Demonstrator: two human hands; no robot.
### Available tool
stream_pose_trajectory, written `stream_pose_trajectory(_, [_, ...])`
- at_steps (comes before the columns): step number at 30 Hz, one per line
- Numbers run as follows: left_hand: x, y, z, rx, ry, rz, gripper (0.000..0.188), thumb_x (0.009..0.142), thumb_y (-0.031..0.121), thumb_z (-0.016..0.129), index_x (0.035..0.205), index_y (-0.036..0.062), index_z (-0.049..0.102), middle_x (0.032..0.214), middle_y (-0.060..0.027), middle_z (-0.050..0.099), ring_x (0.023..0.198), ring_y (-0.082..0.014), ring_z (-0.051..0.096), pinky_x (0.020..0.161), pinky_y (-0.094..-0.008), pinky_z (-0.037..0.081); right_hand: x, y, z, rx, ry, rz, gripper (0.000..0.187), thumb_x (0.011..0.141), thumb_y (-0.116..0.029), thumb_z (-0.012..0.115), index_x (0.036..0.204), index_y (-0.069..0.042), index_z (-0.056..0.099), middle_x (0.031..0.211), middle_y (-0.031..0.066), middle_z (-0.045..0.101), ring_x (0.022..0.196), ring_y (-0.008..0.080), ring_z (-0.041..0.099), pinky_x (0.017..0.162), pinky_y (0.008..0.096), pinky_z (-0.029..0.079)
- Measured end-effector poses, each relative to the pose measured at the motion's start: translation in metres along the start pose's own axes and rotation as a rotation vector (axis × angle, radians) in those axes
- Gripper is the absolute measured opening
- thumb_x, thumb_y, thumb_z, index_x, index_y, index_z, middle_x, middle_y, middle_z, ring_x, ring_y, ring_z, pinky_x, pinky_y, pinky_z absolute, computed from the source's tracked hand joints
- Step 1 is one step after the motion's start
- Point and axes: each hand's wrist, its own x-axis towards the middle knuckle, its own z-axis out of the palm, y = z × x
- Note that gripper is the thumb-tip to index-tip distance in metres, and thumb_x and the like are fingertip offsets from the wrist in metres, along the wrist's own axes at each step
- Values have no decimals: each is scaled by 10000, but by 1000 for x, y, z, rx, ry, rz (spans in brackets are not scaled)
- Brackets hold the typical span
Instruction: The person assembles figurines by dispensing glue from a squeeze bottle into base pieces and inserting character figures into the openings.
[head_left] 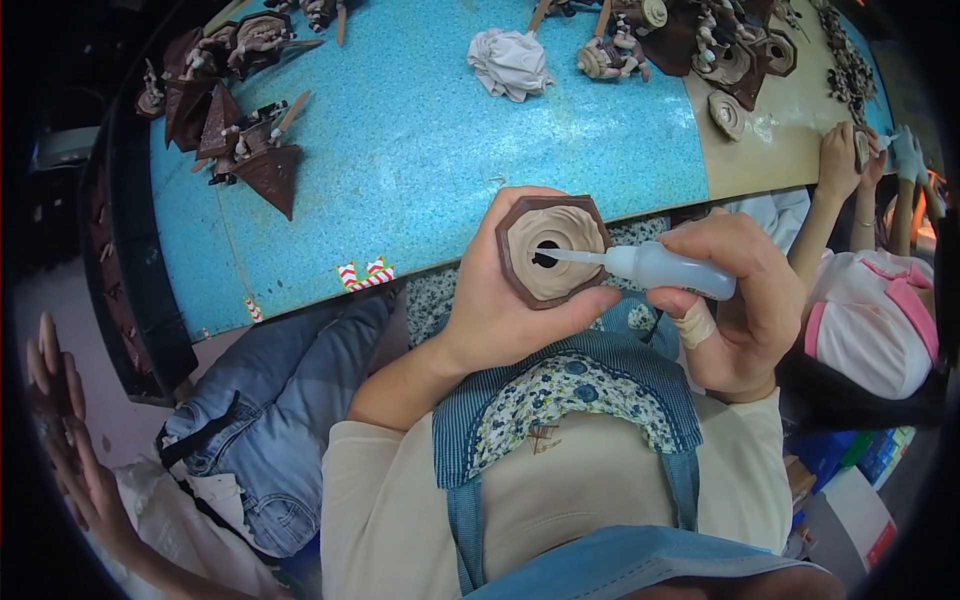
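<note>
Brown octagonal piece (540, 282), clasped in the left hand (497, 320), opening upward, seemingly to give the nozzle (580, 257) access! At its three o'clock, the right hand (762, 300) pinches the bottle (675, 270).

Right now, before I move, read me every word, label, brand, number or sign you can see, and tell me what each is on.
No text can be read.
Squeeze bottle in your right hand: no readable lettering.
Red-and-white striped tape on the blue tabletop: stripes, no legible words.
White box, lower right: any print is too small and blurred.
</note>
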Motion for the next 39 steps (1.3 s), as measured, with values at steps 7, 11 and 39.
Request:
stream_pose_trajectory(7, [0, -1, 2, 7, -20, -6, 657, 656, 42, 803, 1167, 21, 391, 1040, -85, 576, 976, -143, 572, 845, -288, 464, -1, -1, -3, -5, -7, -2, 283, 681, 8, 709, 931, 69, 592, 765, 156, 624, 610, 252, 598, 528, 312, 479])
stream_pose_trajectory(11, [0, 0, 2, 17, -19, -13, 658, 655, 42, 806, 1164, 19, 390, 1039, -85, 578, 970, -145, 575, 844, -289, 465, -1, -1, -3, -10, -5, 6, 272, 680, 11, 706, 921, 69, 594, 761, 155, 622, 607, 250, 598, 527, 312, 477])
stream_pose_trajectory(39, [-8, 27, -48, 850, 275, 492, 729, 727, 99, 695, 1326, -59, 309, 1199, -228, 430, 1090, -323, 465, 947, -380, 380, 6, 64, 46, 850, 191, 450, 323, 825, -37, 633, 1131, 13, 540, 1019, 82, 611, 929, 163, 609, 831, 289, 476])
